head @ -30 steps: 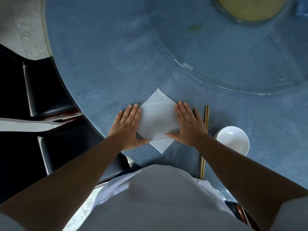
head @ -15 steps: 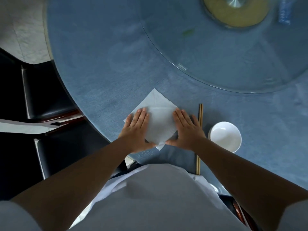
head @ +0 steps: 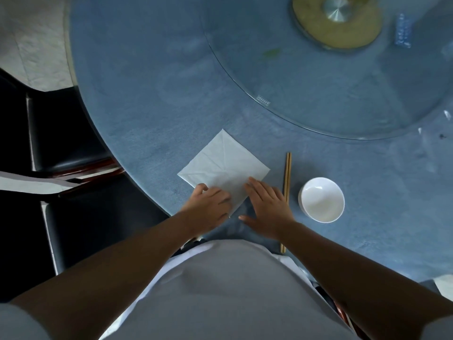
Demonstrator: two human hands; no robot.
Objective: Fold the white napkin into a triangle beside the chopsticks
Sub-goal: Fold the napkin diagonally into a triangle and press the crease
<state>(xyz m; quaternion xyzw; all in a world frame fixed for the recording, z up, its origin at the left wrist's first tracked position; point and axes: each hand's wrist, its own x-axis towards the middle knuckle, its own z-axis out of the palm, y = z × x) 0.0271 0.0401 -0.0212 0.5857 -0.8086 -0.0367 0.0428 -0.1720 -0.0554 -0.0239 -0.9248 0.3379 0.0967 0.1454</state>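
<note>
The white napkin lies unfolded as a diamond on the blue tablecloth, just left of the pair of wooden chopsticks. My left hand covers the napkin's near-left edge, with its fingers curled and its thumb pinching the paper by the near corner. My right hand lies flat with fingers spread, its fingertips on the near-right edge and its palm on the cloth beside the chopsticks. The napkin's near corner peeks out between my hands.
A white bowl stands right of the chopsticks. A glass turntable with a brass hub fills the far right of the round table. Black chairs stand at the left, close to the table edge.
Both hands slid back along the napkin toward its near corner. My left hand went from flat to curled on the edge. The napkin's far half is now uncovered.
</note>
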